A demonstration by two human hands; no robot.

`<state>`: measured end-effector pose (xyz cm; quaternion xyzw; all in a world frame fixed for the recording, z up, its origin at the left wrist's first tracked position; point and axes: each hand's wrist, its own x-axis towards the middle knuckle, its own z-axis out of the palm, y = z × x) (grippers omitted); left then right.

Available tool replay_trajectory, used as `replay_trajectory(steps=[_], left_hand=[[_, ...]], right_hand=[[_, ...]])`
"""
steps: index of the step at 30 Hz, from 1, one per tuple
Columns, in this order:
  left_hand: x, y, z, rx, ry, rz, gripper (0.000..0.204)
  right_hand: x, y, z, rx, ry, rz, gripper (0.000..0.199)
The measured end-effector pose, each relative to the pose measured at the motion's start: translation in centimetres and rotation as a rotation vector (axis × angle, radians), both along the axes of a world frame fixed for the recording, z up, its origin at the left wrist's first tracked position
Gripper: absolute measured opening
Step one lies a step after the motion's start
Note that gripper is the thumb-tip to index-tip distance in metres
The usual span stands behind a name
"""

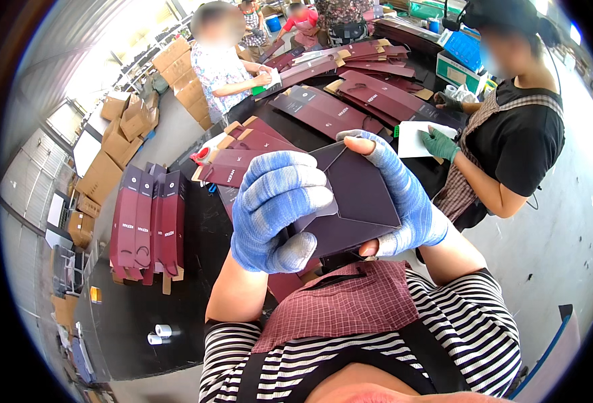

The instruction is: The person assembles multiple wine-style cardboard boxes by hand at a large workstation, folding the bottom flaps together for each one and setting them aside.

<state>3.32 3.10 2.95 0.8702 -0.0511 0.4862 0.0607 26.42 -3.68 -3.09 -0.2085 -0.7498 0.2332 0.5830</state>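
Up close in front of my chest is a dark purple cardboard box, its end with the folded flaps facing me. Around its right side wraps my right hand in a blue knit glove, thumb and fingers on opposite edges, with bare tips showing. My left hand, gloved alike, is closed at the left edge, its curled fingers over a flap. The rest of the box is hidden behind the hands. Just beyond lie several flat maroon cartons with cord handles.
Maroon boxes stand grouped at the left on the black table, near two small white rolls. More flat cartons cover the far side. One co-worker works at the right, another across the table. Brown cartons are piled beyond.
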Motion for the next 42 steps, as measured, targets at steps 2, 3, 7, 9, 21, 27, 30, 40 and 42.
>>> replay_trajectory(steps=[2, 3, 7, 9, 21, 27, 30, 40, 42], left_hand=[[0.1, 0.2, 0.0, 0.016, 0.021, -0.006, 0.035], [0.2, 0.3, 0.0, 0.015, 0.026, -0.008, 0.035], [0.3, 0.8, 0.1, 0.030, 0.067, -0.033, 0.035], [0.5, 1.0, 0.2, 0.030, 0.083, -0.036, 0.035], [1.0, 1.7, 0.8, 0.077, 0.165, 0.011, 0.032], [1.1, 1.6, 1.3, 0.102, 0.236, 0.035, 0.029], [1.3, 1.7, 1.3, 0.061, 0.223, 0.060, 0.046], [0.3, 1.4, -0.8, 0.023, 0.110, 0.085, 0.058], [0.0, 1.1, -0.6, 0.024, 0.184, 0.129, 0.062]], right_hand=[[0.0, 0.2, -0.2, 0.017, 0.015, 0.010, 0.116], [0.0, 0.2, -0.2, 0.023, 0.021, 0.014, 0.116], [0.1, 0.3, -0.2, 0.013, 0.012, 0.000, 0.116], [0.2, 0.4, -0.4, -0.003, 0.022, 0.007, 0.116], [0.4, 1.3, -0.4, 0.014, 0.038, -0.041, 0.115], [0.5, 1.7, -0.3, 0.035, 0.030, -0.055, 0.116], [0.6, 1.9, -0.2, -0.014, 0.035, -0.050, 0.115], [0.0, 2.3, -0.8, 0.007, 0.128, -0.001, 0.108], [-0.1, 2.3, -0.8, 0.029, 0.108, -0.006, 0.107]])
